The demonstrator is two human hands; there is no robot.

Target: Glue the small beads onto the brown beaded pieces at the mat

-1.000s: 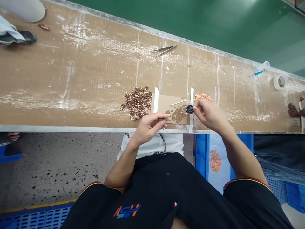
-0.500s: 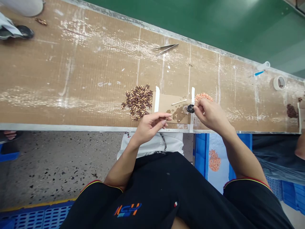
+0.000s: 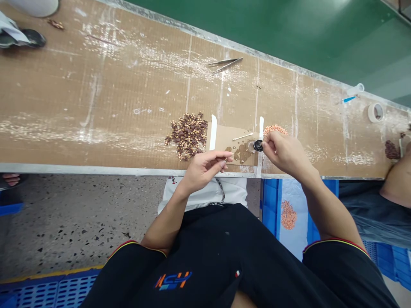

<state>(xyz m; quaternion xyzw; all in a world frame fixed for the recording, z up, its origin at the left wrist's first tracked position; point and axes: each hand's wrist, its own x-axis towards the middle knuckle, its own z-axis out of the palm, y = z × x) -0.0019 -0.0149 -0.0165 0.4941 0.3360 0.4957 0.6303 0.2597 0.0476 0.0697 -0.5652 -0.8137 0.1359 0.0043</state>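
1. Your right hand (image 3: 284,154) pinches a small black round part (image 3: 257,146) between thumb and fingertips, holding it just above the cardboard square (image 3: 231,139) at the near edge of the worktop (image 3: 96,107).
2. Your left hand (image 3: 201,169) sits closed at that same near edge, thumb and forefinger nipped on a tiny brown piece (image 3: 225,159); it is too small to tell more.
3. The black part lies to the right of your left hand, near it but not touching, with the stained patch of the cardboard square between the two.
4. A heap of brown pieces (image 3: 188,134) lies just left of the cardboard square, beyond your left hand.
5. A smaller heap of pink pieces (image 3: 272,128) lies just beyond your right hand, beside the right strip of white tape (image 3: 260,128).
6. A thin stick (image 3: 241,137) rests on the cardboard square, near the black part.
7. Tweezers (image 3: 225,63) lie by the far edge of the worktop, well apart from both hands.
8. A tape roll (image 3: 375,112) sits toward the far right corner.
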